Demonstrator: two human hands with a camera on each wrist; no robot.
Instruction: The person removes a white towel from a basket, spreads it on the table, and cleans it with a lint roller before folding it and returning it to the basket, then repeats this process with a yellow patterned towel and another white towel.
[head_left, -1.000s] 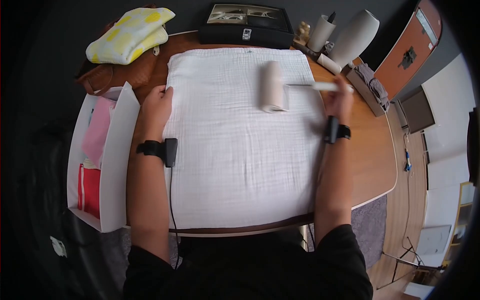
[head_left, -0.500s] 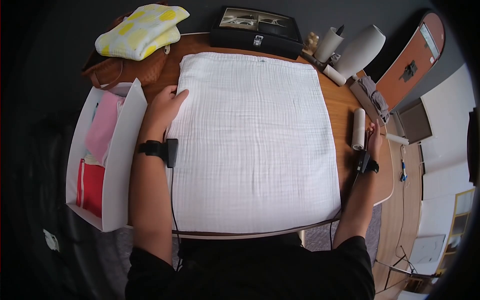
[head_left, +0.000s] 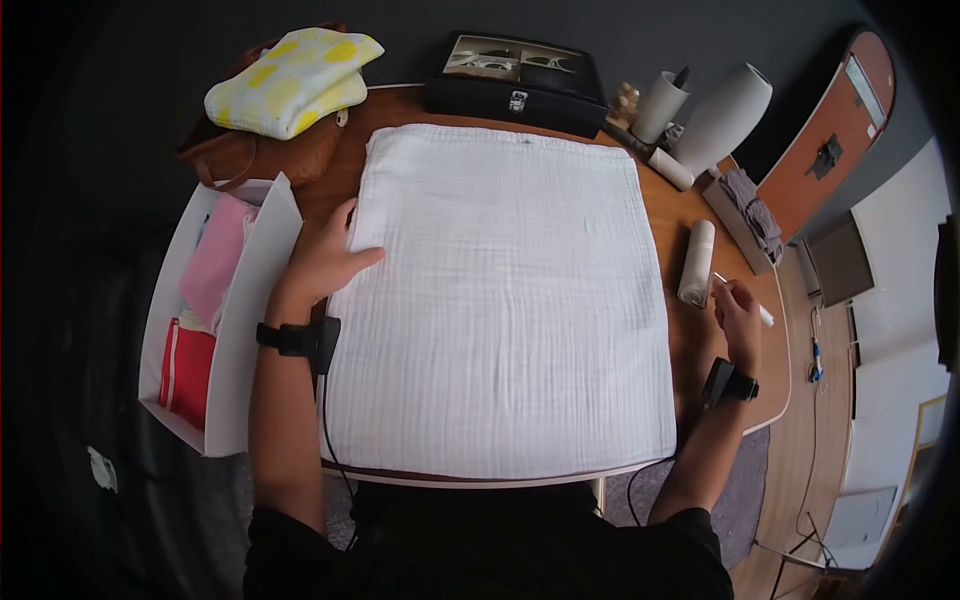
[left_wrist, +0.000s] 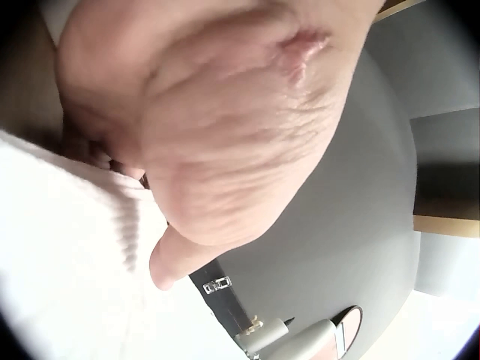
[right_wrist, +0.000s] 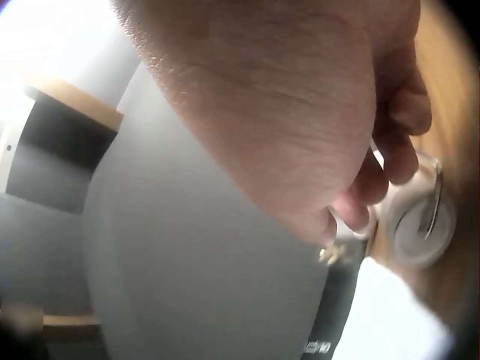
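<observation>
Beside one white cloth (head_left: pixel 500 300) is one roller (head_left: pixel 697 262).

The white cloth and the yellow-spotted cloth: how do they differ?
The white cloth shows no spots; the yellow-spotted cloth has big yellow ones. The white cloth lies flat on the table, the left hand at its edge; the yellow-spotted cloth sits folded on a brown bag. Both have a pale ground.

Cloth (head_left: pixel 500 310) lies on the counter (head_left: pixel 668 215), between box (head_left: pixel 232 345) at left and roller (head_left: pixel 698 255) at right. Fabrics (head_left: pixel 213 262) in the box. Behind the box, bag (head_left: pixel 305 162); on the bag, towel (head_left: pixel 285 88). Behind the cloth, case (head_left: pixel 480 92); right of the case, vase (head_left: pixel 722 120).
</observation>
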